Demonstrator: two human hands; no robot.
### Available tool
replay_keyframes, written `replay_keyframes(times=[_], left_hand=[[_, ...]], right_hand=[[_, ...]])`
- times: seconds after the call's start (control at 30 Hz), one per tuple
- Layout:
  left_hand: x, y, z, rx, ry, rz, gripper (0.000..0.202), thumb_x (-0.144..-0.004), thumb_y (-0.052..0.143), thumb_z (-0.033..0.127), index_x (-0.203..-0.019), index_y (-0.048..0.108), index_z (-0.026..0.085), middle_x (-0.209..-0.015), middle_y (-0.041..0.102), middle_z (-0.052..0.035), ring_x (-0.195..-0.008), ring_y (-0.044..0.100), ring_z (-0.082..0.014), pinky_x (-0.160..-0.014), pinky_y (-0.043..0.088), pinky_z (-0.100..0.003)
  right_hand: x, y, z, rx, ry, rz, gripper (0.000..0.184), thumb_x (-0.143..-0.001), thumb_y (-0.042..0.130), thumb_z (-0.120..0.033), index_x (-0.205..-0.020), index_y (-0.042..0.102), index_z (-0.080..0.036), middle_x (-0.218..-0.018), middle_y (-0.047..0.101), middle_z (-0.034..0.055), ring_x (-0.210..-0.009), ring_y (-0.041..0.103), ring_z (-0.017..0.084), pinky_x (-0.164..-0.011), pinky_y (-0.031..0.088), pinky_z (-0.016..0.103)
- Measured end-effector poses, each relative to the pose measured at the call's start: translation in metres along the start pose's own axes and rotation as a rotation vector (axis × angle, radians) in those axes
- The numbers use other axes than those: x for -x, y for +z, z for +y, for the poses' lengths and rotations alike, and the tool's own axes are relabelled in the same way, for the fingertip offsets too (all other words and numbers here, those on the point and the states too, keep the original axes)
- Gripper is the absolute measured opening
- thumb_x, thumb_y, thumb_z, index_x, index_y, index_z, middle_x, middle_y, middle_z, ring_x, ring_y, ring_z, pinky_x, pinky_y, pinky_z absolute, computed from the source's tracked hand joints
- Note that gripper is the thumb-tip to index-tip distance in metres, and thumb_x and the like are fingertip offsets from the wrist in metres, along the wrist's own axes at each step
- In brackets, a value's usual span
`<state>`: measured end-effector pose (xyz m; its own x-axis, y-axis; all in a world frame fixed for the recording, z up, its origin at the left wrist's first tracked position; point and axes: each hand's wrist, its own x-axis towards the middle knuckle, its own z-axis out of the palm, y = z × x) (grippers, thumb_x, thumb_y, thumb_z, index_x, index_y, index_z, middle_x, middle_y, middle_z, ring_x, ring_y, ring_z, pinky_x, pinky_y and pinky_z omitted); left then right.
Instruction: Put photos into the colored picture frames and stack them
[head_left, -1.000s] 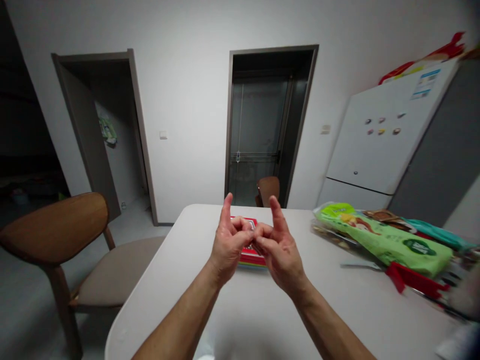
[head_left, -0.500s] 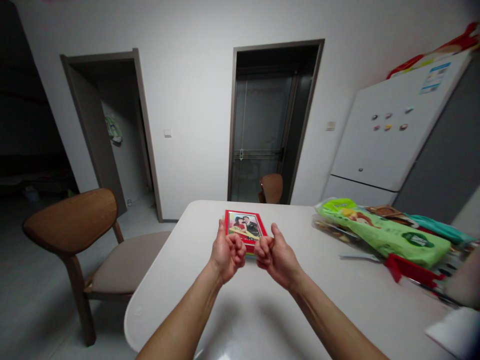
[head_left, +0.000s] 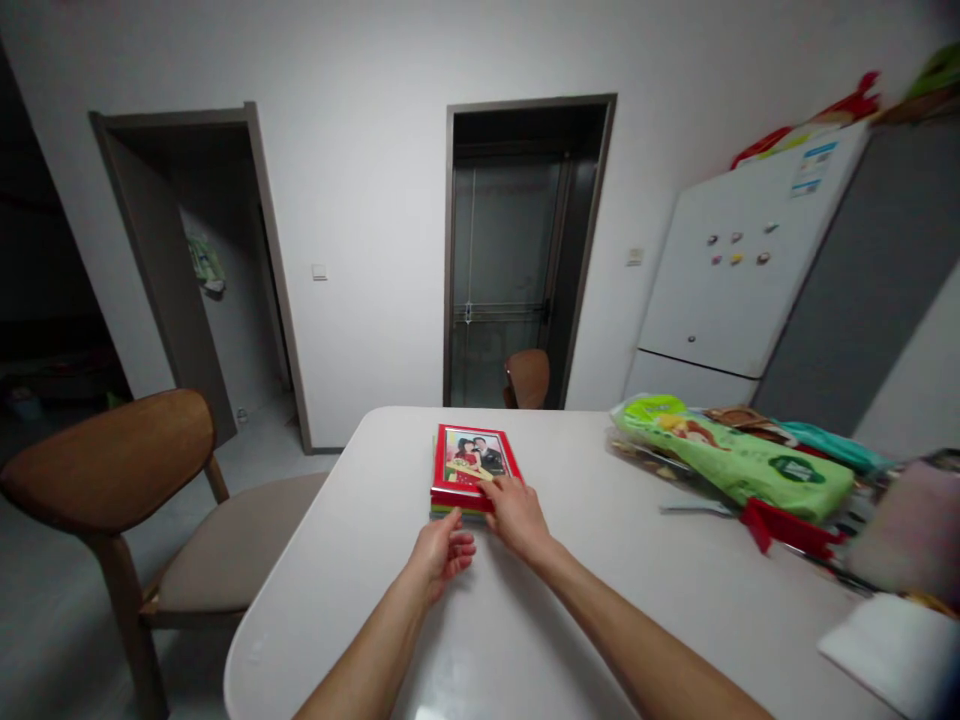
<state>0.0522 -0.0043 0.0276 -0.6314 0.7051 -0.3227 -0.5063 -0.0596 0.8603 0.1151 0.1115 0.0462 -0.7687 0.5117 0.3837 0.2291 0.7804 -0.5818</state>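
A red picture frame (head_left: 478,455) with a photo of two people lies on top of a flat item with a yellow-green edge (head_left: 450,510) on the white table. My right hand (head_left: 519,512) is closed over the frame's front right corner; some of its fingertips are hidden. Just in front of the stack's near left corner, my left hand (head_left: 442,553) holds nothing. Its fingers are loosely curled and apart, with the thumb pointing up.
On the right side of the white table (head_left: 600,600) lie a green package (head_left: 780,465), a red object (head_left: 787,525), a pale flat-handled item (head_left: 696,508) and white tissue (head_left: 892,650). A wooden chair (head_left: 112,450) stands left; another chair back (head_left: 527,377) shows beyond the far edge.
Both hands were in loose fists with thumbs up before the frame. My right hand has moved onto the frame's corner; my left has lowered and loosened its fingers. The view has shifted slightly right.
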Motion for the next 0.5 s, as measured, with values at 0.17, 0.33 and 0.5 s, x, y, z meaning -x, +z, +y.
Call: replay_keyframes(times=[0.17, 0.33, 0.5], left_hand=[[-0.010, 0.000, -0.015, 0.050, 0.222, 0.088, 0.016, -0.083, 0.047, 0.028, -0.089, 0.052, 0.014, -0.081, 0.058, 0.0002, -0.067, 0.057, -0.0102, -0.061, 0.047, -0.025], [0.017, 0.023, -0.019, 0.026, 0.404, 0.078, 0.019, -0.068, 0.059, 0.028, -0.082, 0.050, 0.019, -0.072, 0.061, 0.0059, -0.063, 0.058, -0.0103, -0.060, 0.045, -0.020], [0.066, 0.047, -0.022, -0.383, 0.670, -0.052, 0.033, -0.067, 0.061, 0.033, -0.097, 0.053, 0.021, -0.089, 0.061, 0.0023, -0.079, 0.058, -0.0147, -0.070, 0.045, -0.022]], right_hand=[[0.034, 0.001, -0.009, 0.063, -0.077, -0.012, 0.032, -0.058, 0.055, -0.010, -0.087, 0.061, -0.021, -0.089, 0.059, 0.0059, -0.091, 0.047, 0.022, -0.084, 0.030, 0.037], [0.066, -0.015, -0.014, 0.030, 0.097, 0.182, 0.050, -0.076, 0.044, -0.034, -0.122, 0.036, -0.018, -0.122, 0.042, 0.0096, -0.112, 0.034, 0.023, -0.093, 0.024, 0.040], [0.099, -0.055, -0.021, -0.619, 0.147, 0.418, 0.060, -0.077, 0.042, -0.045, -0.129, 0.023, -0.020, -0.130, 0.034, 0.0056, -0.120, 0.027, 0.019, -0.099, 0.020, 0.036]])
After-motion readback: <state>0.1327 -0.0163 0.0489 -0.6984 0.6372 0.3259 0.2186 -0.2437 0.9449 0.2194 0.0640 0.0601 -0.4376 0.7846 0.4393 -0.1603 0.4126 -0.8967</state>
